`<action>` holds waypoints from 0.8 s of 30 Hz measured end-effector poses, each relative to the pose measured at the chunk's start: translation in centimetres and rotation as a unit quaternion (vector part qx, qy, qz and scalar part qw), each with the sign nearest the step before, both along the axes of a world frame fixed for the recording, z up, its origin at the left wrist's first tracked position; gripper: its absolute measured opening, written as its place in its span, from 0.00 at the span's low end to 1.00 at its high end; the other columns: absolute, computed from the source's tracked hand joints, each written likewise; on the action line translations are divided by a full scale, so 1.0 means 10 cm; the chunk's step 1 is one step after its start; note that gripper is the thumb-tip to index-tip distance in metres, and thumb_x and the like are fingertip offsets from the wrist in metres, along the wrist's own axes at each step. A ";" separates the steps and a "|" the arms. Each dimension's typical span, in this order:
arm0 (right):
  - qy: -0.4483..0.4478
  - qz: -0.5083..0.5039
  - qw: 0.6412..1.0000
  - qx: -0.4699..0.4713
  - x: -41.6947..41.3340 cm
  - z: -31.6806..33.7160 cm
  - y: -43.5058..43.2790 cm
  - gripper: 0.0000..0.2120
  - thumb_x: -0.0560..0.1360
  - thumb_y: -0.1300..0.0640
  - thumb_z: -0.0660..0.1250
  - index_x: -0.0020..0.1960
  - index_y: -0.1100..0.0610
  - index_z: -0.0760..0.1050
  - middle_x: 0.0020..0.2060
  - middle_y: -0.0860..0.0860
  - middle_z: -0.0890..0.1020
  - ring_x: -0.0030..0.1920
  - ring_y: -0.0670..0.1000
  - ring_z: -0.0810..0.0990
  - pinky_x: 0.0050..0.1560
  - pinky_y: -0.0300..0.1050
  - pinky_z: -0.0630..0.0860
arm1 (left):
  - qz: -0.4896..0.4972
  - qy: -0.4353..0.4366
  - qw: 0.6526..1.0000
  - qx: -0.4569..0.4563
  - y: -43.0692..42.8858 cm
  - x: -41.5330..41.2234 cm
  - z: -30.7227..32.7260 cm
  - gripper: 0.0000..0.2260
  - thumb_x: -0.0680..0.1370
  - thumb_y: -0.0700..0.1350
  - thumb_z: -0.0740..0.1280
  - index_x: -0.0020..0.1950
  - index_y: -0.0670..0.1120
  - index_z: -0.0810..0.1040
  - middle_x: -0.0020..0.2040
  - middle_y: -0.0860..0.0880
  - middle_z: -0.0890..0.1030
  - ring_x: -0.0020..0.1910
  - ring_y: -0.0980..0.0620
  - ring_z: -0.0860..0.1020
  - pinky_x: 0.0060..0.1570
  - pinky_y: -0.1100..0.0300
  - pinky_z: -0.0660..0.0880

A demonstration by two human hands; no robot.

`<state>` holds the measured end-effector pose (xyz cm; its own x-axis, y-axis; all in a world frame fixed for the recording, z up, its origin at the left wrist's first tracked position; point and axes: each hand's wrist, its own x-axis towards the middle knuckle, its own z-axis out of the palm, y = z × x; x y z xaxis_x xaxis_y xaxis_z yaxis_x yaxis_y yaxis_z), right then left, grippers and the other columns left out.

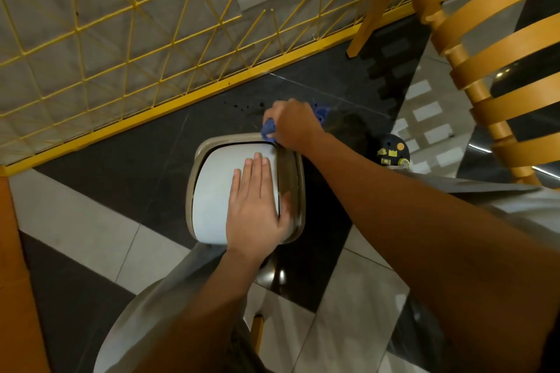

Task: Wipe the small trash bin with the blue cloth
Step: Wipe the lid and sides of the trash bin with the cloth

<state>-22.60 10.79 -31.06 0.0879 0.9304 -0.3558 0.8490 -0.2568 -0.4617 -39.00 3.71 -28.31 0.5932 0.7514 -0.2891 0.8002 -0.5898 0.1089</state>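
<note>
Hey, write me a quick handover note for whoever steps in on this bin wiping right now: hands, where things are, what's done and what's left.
Left hand: open, flat on the white lid, steadying the small trash bin.
Right hand: shut on the blue cloth, pressed at the bin's far rim corner.
Bin stands on the dark floor tiles beside the yellow grid fence.
Done: cannot tell how much is already wiped.
Left: probably the rest of the rim, lid and sides.

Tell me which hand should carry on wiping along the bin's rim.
The right hand. It already grips the blue cloth at the far corner of the small trash bin rim. The left hand lies flat on the white lid, seemingly steadying the bin, and holds no cloth.
</note>
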 end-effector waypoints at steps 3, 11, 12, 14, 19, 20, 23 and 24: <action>-0.045 0.045 0.998 -0.004 -0.13 0.01 0.16 0.13 0.77 0.58 0.59 0.61 0.57 0.72 0.60 0.56 0.74 0.62 0.58 0.70 0.61 0.52 0.65 | 0.001 0.003 1.000 -0.001 0.01 -0.01 0.00 0.30 0.76 0.56 0.49 0.74 0.39 0.59 0.74 0.41 0.62 0.75 0.45 0.59 0.73 0.52 0.48; 0.007 -0.017 0.999 -0.039 0.07 0.04 -0.03 0.11 0.75 0.55 0.63 0.56 0.55 0.77 0.57 0.55 0.78 0.59 0.57 0.75 0.61 0.52 0.70 | -0.002 0.002 1.000 -0.003 0.04 0.01 0.00 0.31 0.76 0.56 0.53 0.74 0.39 0.57 0.75 0.41 0.60 0.75 0.45 0.57 0.73 0.54 0.45; 0.008 -0.033 0.999 -0.042 0.06 0.04 -0.04 0.11 0.75 0.55 0.64 0.56 0.55 0.77 0.56 0.55 0.79 0.58 0.56 0.76 0.61 0.52 0.70 | -0.001 -0.001 1.000 -0.004 0.04 0.01 0.00 0.31 0.76 0.56 0.52 0.74 0.39 0.57 0.75 0.41 0.60 0.75 0.44 0.57 0.73 0.54 0.45; -0.002 -0.034 0.999 -0.035 0.02 0.06 -0.03 0.09 0.75 0.56 0.64 0.54 0.56 0.77 0.56 0.55 0.78 0.59 0.57 0.75 0.60 0.52 0.68 | -0.003 -0.002 1.000 -0.006 0.04 0.01 0.01 0.31 0.76 0.56 0.51 0.74 0.39 0.56 0.75 0.41 0.59 0.75 0.45 0.56 0.73 0.54 0.44; -0.056 0.018 0.998 0.021 -0.12 0.00 0.01 0.13 0.76 0.60 0.62 0.60 0.58 0.73 0.59 0.57 0.75 0.62 0.58 0.71 0.61 0.54 0.67 | -0.009 0.006 1.000 -0.007 0.05 0.00 -0.01 0.32 0.75 0.56 0.53 0.75 0.40 0.55 0.76 0.42 0.58 0.76 0.45 0.55 0.73 0.55 0.42; -0.052 0.018 0.998 0.022 -0.11 -0.01 0.01 0.13 0.76 0.60 0.62 0.60 0.58 0.73 0.59 0.57 0.75 0.62 0.58 0.71 0.61 0.54 0.67 | -0.009 0.007 1.000 -0.006 0.05 0.01 -0.01 0.32 0.75 0.56 0.52 0.75 0.40 0.55 0.76 0.42 0.58 0.76 0.45 0.55 0.73 0.54 0.43; -0.030 0.006 0.999 0.011 -0.04 0.00 -0.02 0.11 0.76 0.59 0.62 0.58 0.58 0.75 0.58 0.57 0.76 0.60 0.58 0.73 0.59 0.54 0.68 | -0.006 0.010 1.000 0.000 0.04 0.01 -0.01 0.31 0.76 0.57 0.50 0.75 0.40 0.55 0.76 0.42 0.58 0.76 0.45 0.56 0.73 0.54 0.44; -0.023 -0.004 1.000 0.005 -0.02 0.01 -0.03 0.11 0.76 0.58 0.63 0.57 0.58 0.75 0.58 0.57 0.76 0.59 0.58 0.74 0.58 0.53 0.69 | -0.004 0.009 1.000 0.001 0.04 0.01 -0.01 0.31 0.76 0.57 0.50 0.75 0.40 0.55 0.76 0.42 0.59 0.75 0.45 0.56 0.73 0.54 0.44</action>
<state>-22.81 10.52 -30.97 0.1115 0.9333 -0.3413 0.8672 -0.2591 -0.4253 -38.87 4.11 -28.37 0.5942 0.7468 -0.2987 0.7970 -0.5967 0.0937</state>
